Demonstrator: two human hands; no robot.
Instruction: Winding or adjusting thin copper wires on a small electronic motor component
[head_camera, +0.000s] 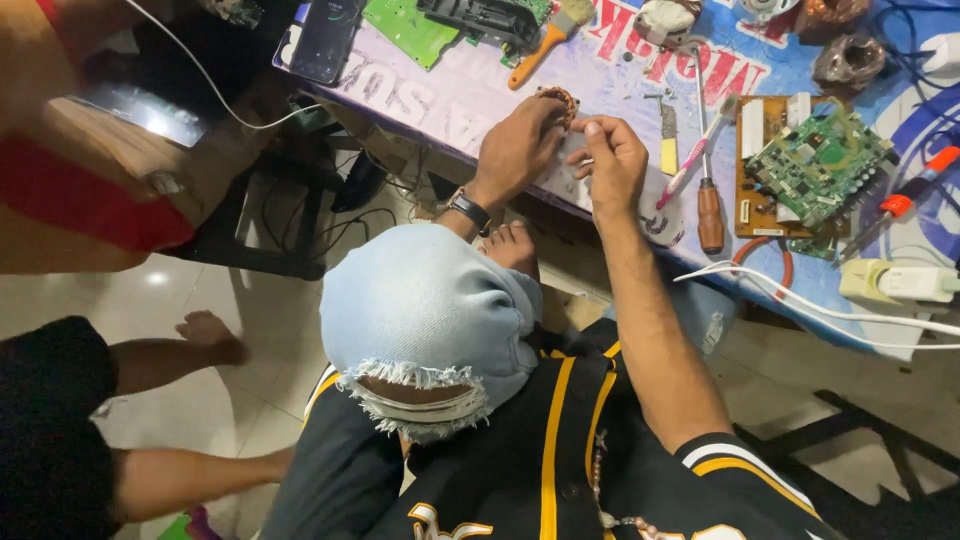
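Note:
My left hand (515, 150), with a dark watch on the wrist, grips a small round copper-wound coil (558, 98) at its fingertips and holds it over the table's near edge. My right hand (612, 162) sits right beside it, thumb and forefinger pinched together just below the coil. Whether anything thin is between those fingers is too small to tell. Both forearms reach out over my raised knee in ripped pale denim (425, 320).
The table carries a printed blue and white cover (440, 95). On it lie a green circuit board (815, 165), a brown-handled screwdriver (708, 215), a pink toothbrush (695, 150), an orange-handled paintbrush (545, 40), a phone (325, 35) and a white power strip (895, 282). Another person's bare foot (210, 335) rests on the tiled floor at left.

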